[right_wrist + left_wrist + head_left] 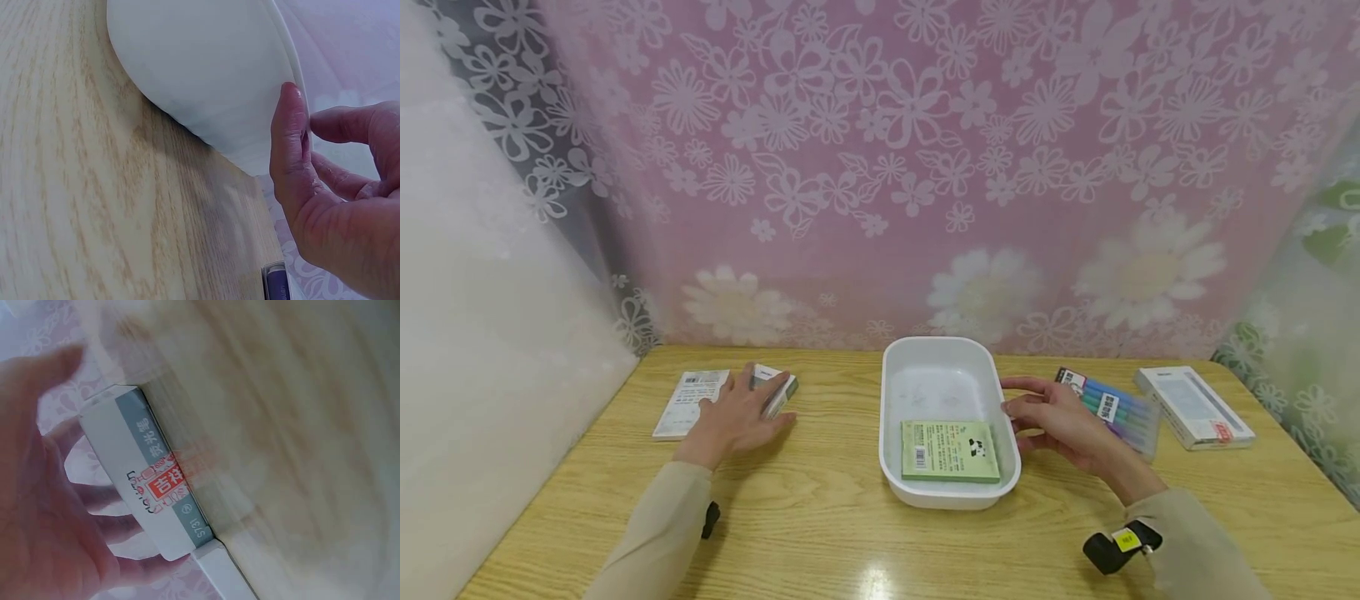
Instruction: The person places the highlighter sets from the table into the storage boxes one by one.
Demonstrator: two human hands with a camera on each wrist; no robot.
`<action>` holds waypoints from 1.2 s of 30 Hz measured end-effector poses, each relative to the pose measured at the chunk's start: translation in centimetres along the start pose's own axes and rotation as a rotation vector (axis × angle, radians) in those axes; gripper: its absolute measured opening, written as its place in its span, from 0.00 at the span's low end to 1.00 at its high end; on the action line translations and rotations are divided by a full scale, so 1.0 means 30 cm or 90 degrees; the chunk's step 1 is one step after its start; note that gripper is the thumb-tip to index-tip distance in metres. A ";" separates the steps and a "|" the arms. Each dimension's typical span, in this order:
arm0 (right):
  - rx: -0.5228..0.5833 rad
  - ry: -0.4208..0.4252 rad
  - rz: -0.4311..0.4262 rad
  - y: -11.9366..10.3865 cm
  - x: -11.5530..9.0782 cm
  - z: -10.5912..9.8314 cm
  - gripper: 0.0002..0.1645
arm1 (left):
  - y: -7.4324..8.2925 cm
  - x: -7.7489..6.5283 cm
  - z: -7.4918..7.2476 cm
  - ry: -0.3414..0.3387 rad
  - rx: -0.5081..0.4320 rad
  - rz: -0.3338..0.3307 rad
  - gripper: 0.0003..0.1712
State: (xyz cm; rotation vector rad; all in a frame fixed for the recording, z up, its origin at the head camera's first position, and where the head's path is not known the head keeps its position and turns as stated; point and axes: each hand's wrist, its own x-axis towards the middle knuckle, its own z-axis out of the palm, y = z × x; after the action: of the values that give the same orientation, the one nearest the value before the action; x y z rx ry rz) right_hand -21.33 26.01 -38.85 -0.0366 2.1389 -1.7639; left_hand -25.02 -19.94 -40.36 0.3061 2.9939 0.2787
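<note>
My left hand (741,417) lies palm down over a small white and grey highlighter box (768,373), fingers spread and thumb apart from it. In the left wrist view, the fingers reach past the highlighter box (125,456), which bears a red printed mark. Beside that hand lies a flat white packet (688,400) with print and a barcode. My right hand (1060,425) touches the right rim of a white plastic basin (887,400); the fingertips show at its outer side in the right wrist view. Inside the basin lies a green packet (951,454) with a panda picture.
To the right of the basin lies a clear case of coloured pens (1120,408), partly behind my right hand. A white box with a window (1195,408) is further right. Everything stands on a wood-grain table (820,550), with a pink flowered curtain (850,250) behind.
</note>
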 end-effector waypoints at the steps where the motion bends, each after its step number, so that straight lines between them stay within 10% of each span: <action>1: -0.001 0.000 -0.001 -0.001 -0.001 0.000 0.41 | 0.002 0.000 -0.002 -0.001 0.000 0.000 0.40; 36: 0.005 -0.013 -0.005 0.004 -0.005 -0.005 0.41 | 0.085 -0.006 0.004 0.151 0.129 0.117 0.33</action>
State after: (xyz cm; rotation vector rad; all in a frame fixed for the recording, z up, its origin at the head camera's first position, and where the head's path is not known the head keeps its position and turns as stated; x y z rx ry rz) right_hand -21.22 26.20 -38.90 -0.0609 2.1201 -1.7700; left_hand -24.35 -17.49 -39.98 0.6110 3.2380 0.0268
